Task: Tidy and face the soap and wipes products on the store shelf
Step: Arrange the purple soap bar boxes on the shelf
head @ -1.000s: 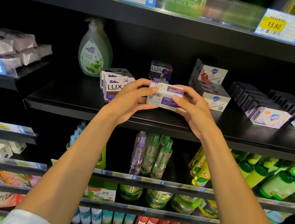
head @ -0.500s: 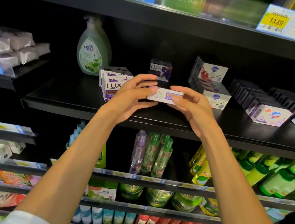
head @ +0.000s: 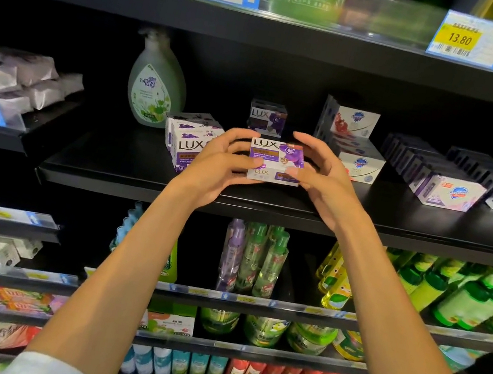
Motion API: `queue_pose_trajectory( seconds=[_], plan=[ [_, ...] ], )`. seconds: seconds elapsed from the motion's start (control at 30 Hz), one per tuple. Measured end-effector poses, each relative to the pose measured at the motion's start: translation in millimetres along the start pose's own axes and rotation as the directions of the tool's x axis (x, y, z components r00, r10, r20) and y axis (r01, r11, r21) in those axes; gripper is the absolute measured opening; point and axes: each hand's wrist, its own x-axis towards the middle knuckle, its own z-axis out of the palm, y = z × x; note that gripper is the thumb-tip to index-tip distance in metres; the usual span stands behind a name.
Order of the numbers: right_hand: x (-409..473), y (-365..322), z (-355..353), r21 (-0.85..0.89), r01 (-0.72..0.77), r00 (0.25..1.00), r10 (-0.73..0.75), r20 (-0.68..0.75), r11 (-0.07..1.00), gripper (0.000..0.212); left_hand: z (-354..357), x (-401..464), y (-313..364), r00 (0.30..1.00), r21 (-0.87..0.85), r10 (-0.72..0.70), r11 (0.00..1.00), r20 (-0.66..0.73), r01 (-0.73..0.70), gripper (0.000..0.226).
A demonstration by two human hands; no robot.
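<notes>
The purple Lux soap box (head: 275, 164) is held at its ends by the left hand (head: 225, 166) and right hand (head: 322, 180), just above the black shelf (head: 110, 169), and should be set down logo-forward beside the Lux stack (head: 190, 144).

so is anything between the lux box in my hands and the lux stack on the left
Nothing visible stands between them except your own left hand, which holds the Lux box on the side facing the Lux stack. The shelf beside the stack looks open.
</notes>
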Motion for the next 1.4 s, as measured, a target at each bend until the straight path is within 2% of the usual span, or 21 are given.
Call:
queue_pose_trajectory(
  seconds=[0.17, 0.37, 0.57, 0.7, 0.9, 1.03, 1.2, 1.4],
  plan=[
    [3, -1, 1, 0.119, -0.099, 0.993, 0.105, -0.046, 0.988, 0.045, -2, -1, -2, 0.998, 0.047, 0.056, 0.997, 0.019, -0.057, 0.056],
    [1, -2, 0, 0.047, -0.091, 0.995, 0.093, -0.039, 0.995, 0.037, -4, 0, -4, 0.995, 0.074, 0.076, 0.994, 0.071, -0.081, 0.062],
    [-2, -1, -4, 0.043, -0.032, 0.999, 0.033, -0.032, 0.999, 0.043, -3, -1, -2, 0.997, 0.047, 0.044, 0.998, 0.068, -0.048, 0.058],
    [-3, -1, -2, 0.005, -0.021, 0.999, 0.021, -0.039, 1.0, 0.047, 1, 1, -3, 1.0, 0.112, -0.002, 0.994, 0.024, -0.001, 0.054],
    [-2, -1, -1, 0.006, -0.03, 0.999, 0.03, -0.037, 1.0, 0.051, 2, 0, -3, 1.0, 0.159, 0.023, 0.987, -0.005, -0.022, 0.043],
    [-2, -1, 0, -0.041, -0.02, 0.998, 0.018, -0.056, 0.999, 0.048, 3, -2, -3, 0.999, 0.177, 0.042, 0.983, -0.008, -0.04, 0.046],
    [-1, 1, -1, -0.074, -0.012, 1.0, 0.01, -0.025, 0.997, 0.054, 6, -5, -4, 0.995, 0.294, 0.088, 0.953, -0.038, -0.073, 0.045],
    [5, 8, -3, -0.297, 0.009, 1.0, 0.0, 0.03, 0.955, 0.054, 5, -18, -2, 0.973, 0.477, 0.2, 0.871, -0.116, -0.122, 0.036]
  ],
)
